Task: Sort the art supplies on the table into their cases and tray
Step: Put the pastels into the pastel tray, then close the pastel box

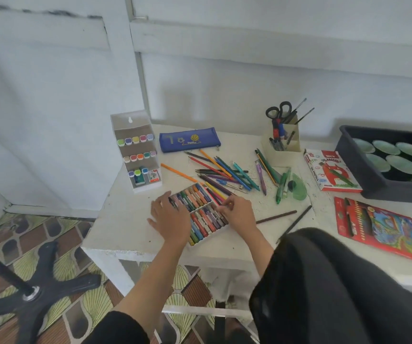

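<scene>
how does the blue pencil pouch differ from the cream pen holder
The blue pencil pouch lies flat; the cream pen holder stands upright. The pouch looks closed, while the holder is open-topped with scissors and brushes sticking out. Both sit at the back of the table.

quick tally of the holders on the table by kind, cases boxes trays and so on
blue pencil case: 1
marker stand: 1
desk holder: 1
crayon tray: 1
red packs: 2 (oil pastel box, pencil pack)
dark bin: 1
total: 7
</scene>
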Demonstrator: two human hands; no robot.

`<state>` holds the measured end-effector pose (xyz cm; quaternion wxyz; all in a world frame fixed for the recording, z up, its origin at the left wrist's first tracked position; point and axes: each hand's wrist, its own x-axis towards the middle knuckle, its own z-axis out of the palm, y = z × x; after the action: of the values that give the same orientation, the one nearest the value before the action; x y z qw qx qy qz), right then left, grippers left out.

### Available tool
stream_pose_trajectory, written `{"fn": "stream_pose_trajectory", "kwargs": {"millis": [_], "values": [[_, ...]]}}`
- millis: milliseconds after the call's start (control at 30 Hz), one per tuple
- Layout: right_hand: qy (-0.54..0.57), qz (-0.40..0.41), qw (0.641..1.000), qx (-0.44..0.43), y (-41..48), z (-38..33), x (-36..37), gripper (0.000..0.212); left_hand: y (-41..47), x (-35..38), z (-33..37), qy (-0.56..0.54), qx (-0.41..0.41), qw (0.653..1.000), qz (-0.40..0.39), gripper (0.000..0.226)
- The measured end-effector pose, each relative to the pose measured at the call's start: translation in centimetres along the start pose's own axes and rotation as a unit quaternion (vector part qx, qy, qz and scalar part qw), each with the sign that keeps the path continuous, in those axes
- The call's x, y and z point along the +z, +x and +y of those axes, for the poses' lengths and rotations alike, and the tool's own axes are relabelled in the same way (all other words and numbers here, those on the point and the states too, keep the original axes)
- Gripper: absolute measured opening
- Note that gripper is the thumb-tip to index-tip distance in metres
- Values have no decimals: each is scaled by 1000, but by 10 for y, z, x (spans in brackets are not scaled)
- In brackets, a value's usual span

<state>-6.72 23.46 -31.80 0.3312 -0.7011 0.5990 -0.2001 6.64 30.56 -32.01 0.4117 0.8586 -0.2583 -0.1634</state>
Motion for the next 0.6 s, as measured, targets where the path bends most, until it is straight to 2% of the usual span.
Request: {"fn": "stream_pose_trajectory", "kwargs": {"millis": [100,167,233,467,600], "values": [[116,77,990,-34,0,12,-22,17,-18,10,28,-66,102,992,-26,36],[179,86,980,-7,6,25,-46,22,-27,22,48,-85,136,983,-89,33],[197,80,977,9,16,42,-77,22,-35,36,71,-87,149,975,-140,28],[49,88,995,17,67,127,-198,16,-64,124,146,-125,100,941,-299,22],[-10,111,993,35,98,167,-243,22,-81,185,199,-121,75,921,-363,27]]}}
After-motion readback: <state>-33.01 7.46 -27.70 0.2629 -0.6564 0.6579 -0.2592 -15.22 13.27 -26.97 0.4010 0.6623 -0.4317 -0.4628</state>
